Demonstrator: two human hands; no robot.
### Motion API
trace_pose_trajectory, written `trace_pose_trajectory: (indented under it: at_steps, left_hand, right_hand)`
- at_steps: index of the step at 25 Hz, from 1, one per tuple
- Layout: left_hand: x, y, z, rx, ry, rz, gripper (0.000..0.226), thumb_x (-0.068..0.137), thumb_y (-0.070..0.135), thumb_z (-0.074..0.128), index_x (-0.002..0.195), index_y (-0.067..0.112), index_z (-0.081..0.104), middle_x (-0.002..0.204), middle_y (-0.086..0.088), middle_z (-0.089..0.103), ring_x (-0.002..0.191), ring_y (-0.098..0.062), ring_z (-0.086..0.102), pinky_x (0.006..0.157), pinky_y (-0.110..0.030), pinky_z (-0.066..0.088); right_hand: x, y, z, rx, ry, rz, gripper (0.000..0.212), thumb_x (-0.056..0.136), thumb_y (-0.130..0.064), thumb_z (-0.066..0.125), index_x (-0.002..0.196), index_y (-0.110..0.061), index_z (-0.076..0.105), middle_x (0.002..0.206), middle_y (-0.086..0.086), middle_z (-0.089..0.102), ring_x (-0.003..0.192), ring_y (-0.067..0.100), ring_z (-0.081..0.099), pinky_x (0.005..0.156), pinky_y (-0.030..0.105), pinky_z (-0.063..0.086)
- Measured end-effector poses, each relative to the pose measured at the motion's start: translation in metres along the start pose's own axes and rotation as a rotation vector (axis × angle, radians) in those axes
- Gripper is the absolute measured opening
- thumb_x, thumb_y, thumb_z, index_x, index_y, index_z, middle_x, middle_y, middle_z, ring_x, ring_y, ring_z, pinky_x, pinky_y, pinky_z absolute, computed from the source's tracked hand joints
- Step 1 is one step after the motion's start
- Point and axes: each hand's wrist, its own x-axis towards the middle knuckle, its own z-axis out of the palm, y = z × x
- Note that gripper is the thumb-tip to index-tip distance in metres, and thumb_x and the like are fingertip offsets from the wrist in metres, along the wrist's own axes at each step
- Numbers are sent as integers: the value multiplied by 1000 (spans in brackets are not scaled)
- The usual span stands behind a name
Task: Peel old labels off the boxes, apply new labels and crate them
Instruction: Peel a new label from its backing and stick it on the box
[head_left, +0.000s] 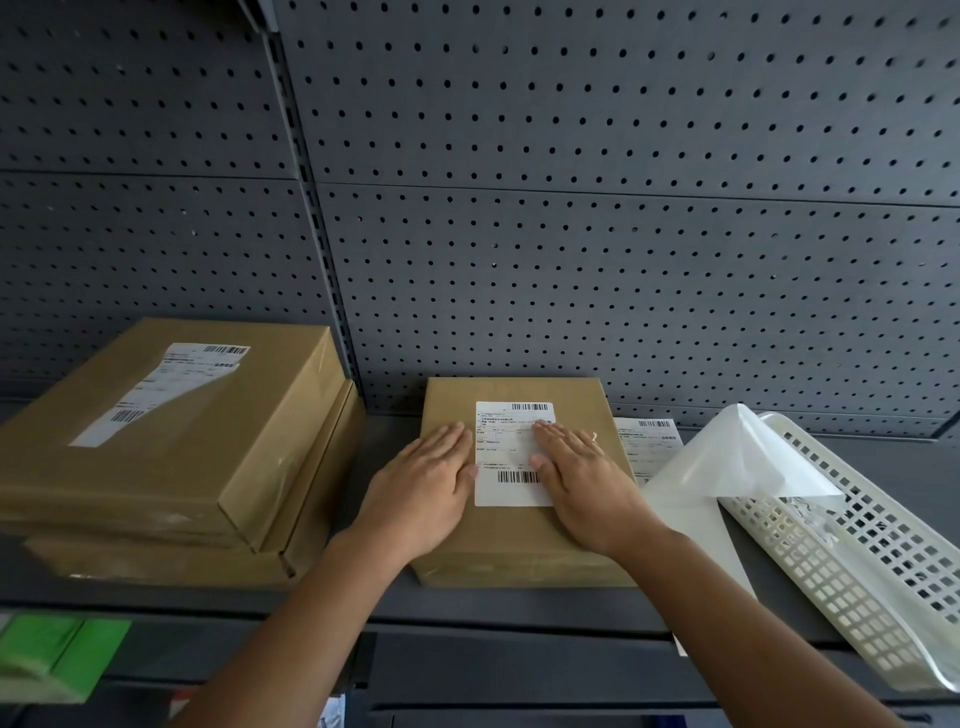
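Observation:
A brown cardboard box (519, 540) lies flat on the dark shelf (519, 605) in front of me. A white barcode label (511, 452) sits on its top face. My left hand (426, 483) rests flat on the box just left of the label, thumb touching its edge. My right hand (582, 478) lies flat over the label's right side, fingers spread. To the left, two more brown boxes are stacked (156, 441); the top one carries a partly peeled, wrinkled label (166, 389).
A white perforated plastic basket (857, 545) lies tilted at the right, with a glossy backing sheet (727, 467) draped over it. Another label sheet (649, 441) lies behind the box. A grey pegboard wall (571, 208) backs the shelf. A green item (52, 654) sits lower left.

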Motion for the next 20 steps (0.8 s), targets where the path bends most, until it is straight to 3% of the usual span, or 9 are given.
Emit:
trace_pose_trajectory:
  at_steps: [4, 7, 11, 15, 20]
  left_hand:
    - [-4, 1, -4, -12, -1, -35, 59, 108, 46, 19, 160, 21, 10, 168, 7, 5, 152, -4, 3, 118, -19, -2]
    - [-11, 21, -7, -48, 35, 64, 57, 108, 45, 21, 160, 23, 12, 167, 8, 8, 152, -3, 5, 119, -19, -3]
    - [-23, 35, 1, -43, -24, 153, 57, 108, 46, 18, 161, 26, 11, 167, 9, 11, 151, 0, 6, 125, -26, 4]
    - [-26, 25, 3, 42, -80, 107, 59, 108, 47, 16, 161, 24, 7, 167, 9, 1, 152, -1, -3, 125, -27, 1]
    - [-29, 16, 0, 25, -125, 41, 64, 105, 53, 15, 160, 23, 4, 167, 8, -3, 152, -2, -6, 125, -27, -1]
  right_hand:
    - [-5, 5, -6, 22, 28, 66, 52, 106, -38, 26, 153, -16, 30, 158, -1, 32, 148, 12, 21, 119, 22, 3]
    - [-13, -8, -10, 62, 47, -31, 50, 106, -35, 29, 152, -17, 30, 158, -2, 32, 147, 10, 22, 120, 22, 4]
    - [-24, -26, -2, 61, -50, -139, 50, 107, -35, 25, 154, -19, 25, 159, -4, 29, 148, 4, 16, 122, 23, 2]
    - [-29, -11, -1, -16, 2, -79, 50, 107, -35, 25, 154, -19, 26, 159, -6, 30, 148, 3, 17, 123, 27, 3]
    - [-35, 5, -4, -2, 55, 6, 49, 106, -35, 26, 152, -19, 31, 157, -6, 33, 147, 5, 19, 119, 22, 1]
